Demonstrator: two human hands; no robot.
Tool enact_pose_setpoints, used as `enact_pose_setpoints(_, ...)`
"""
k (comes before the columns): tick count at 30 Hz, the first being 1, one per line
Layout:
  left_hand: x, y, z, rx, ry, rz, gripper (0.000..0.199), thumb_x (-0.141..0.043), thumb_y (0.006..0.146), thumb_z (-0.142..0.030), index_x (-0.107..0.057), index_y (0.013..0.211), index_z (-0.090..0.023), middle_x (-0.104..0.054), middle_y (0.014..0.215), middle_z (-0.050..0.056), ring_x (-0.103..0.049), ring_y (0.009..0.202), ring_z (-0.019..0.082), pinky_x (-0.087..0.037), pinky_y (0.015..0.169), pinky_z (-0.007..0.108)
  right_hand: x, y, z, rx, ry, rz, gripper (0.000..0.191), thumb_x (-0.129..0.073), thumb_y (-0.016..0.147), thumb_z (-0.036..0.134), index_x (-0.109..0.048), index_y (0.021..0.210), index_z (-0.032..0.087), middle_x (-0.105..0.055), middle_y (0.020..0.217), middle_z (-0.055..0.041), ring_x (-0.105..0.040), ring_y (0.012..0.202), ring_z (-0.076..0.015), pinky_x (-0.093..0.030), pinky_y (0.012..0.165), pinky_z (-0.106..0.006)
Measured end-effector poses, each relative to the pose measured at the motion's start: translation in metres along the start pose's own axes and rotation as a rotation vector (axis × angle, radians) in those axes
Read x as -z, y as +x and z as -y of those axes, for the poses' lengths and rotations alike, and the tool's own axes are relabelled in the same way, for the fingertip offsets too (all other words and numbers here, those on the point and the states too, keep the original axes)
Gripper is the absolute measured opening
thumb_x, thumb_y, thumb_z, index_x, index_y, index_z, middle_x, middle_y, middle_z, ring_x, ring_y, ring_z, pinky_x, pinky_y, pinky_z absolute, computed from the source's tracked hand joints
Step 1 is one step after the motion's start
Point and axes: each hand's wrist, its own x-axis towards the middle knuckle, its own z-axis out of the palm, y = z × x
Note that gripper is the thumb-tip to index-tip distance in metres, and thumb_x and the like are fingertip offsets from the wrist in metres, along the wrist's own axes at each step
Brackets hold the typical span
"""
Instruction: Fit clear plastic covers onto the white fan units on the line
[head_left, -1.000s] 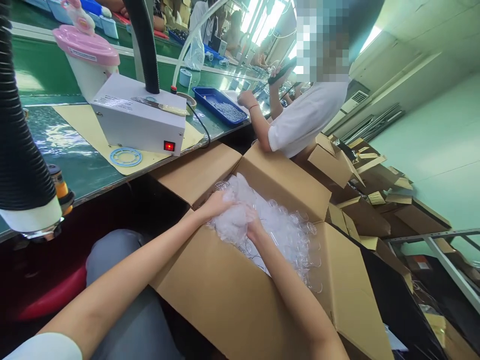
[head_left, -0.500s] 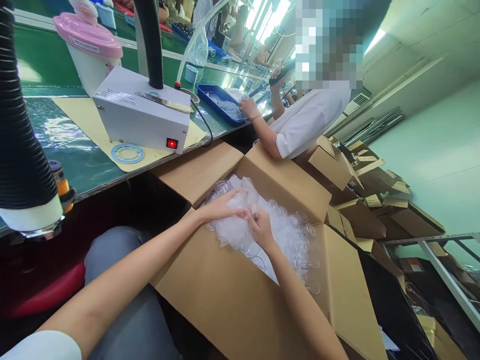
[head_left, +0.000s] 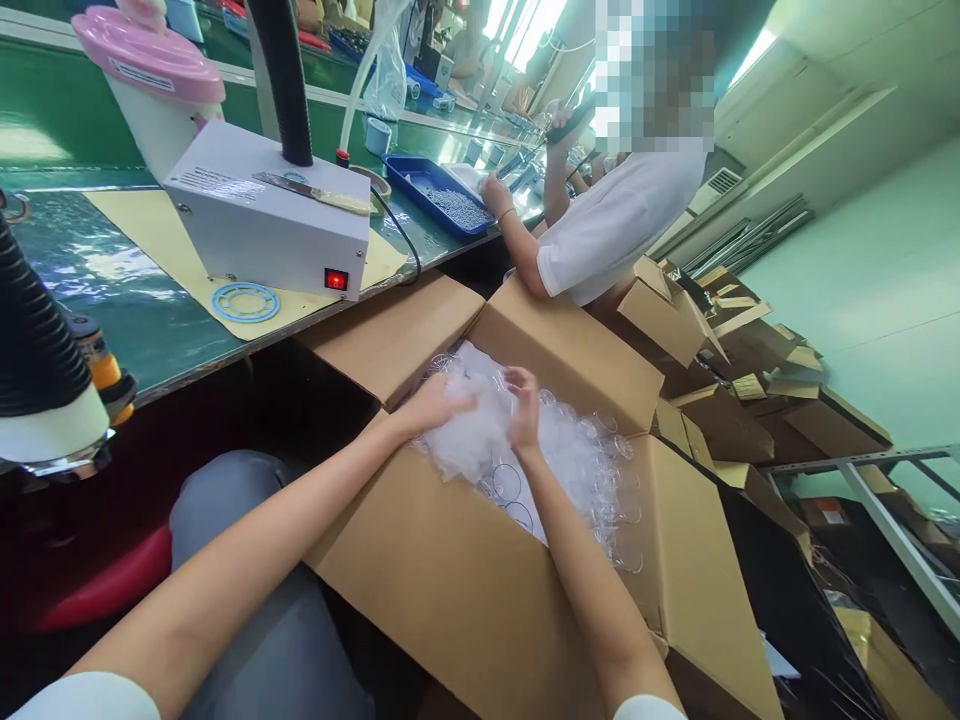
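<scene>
An open cardboard box (head_left: 450,570) stands in front of me with clear, round-rimmed plastic pieces (head_left: 600,450) along its inside. White, filmy plastic bags (head_left: 461,445) lie heaped on the left part of the contents. Over that heap reaches my left hand (head_left: 435,405), its fingers stretched out to the right and touching the film; their tips are blurred. My right hand (head_left: 525,410) is raised at the heap's right edge, fingers curved and apart, with nothing visible in it. Near its wrist, dark circular outlines (head_left: 506,483) show among the contents.
On the green workbench (head_left: 112,260) stand a white machine (head_left: 262,220) with a lit red switch, a pink-lidded bin (head_left: 150,75) and a blue tray (head_left: 439,195). A black hose (head_left: 37,350) hangs at left. A co-worker (head_left: 622,220) sits beyond the box; more cartons (head_left: 720,430) lie right.
My hands were together at the white film; now they are apart. The right hand has opened and moved slightly up and right. The view has shifted a little.
</scene>
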Motion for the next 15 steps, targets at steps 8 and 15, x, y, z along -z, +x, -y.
enact_pose_setpoints(8,0.006,0.001,0.002,0.113,-0.178,0.031,0.014,-0.067,0.082,-0.024,-0.062,0.078,-0.011,-0.063,0.072,-0.001,-0.059,0.065,0.011,-0.050,0.063,0.026,0.071,-0.005,-0.099,-0.441,-0.318,0.151,0.030,-0.058,0.092,0.034,-0.059,0.118,0.018,-0.058,0.126,-0.0090,-0.058,0.111,-0.0238,-0.048,0.094,-0.048)
enact_pose_setpoints(15,0.010,-0.004,-0.001,0.109,-0.286,-0.061,0.028,-0.055,0.093,-0.037,-0.064,0.092,-0.011,-0.066,0.081,0.003,-0.063,0.070,0.012,-0.055,0.067,0.029,0.067,0.006,-0.105,-0.464,-0.131,0.194,0.028,-0.058,0.093,0.033,-0.060,0.115,0.016,-0.062,0.116,-0.0076,-0.063,0.098,-0.0200,-0.054,0.084,-0.041)
